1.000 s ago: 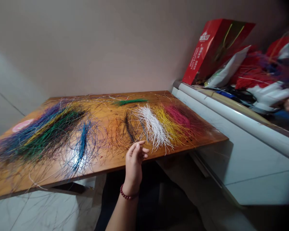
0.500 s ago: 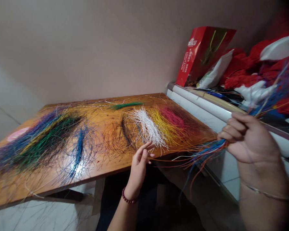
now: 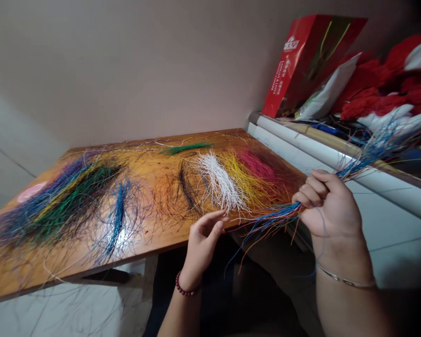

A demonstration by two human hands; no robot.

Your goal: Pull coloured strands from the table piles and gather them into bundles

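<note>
My right hand (image 3: 328, 203) is closed in a fist around a bundle of thin coloured wires (image 3: 279, 213), mostly blue with some orange and red. The bundle sticks out both sides of the fist, its far end fanning toward the shelf. Near the bundle's loose left ends is my left hand (image 3: 205, 236), thumb and fingers curved and slightly apart, nothing plainly held. Just beyond it on the wooden table (image 3: 161, 234) lies a pile of white wires (image 3: 219, 180), beside yellow wires (image 3: 243, 175) and pink wires (image 3: 257, 166).
To the left lie a blue wire bundle (image 3: 118, 215), loose orange wires (image 3: 166, 192), dark wires (image 3: 186, 185) and a large mixed pile (image 3: 70, 199). Green wires (image 3: 187, 148) rest at the back. A red paper bag (image 3: 294, 61) and red cloth-like items (image 3: 368, 93) occupy the right-hand surface.
My right hand has moved left with the wire bundle, closer to my left hand. My left hand has stayed near the table's front edge. The view has shifted slightly.
</note>
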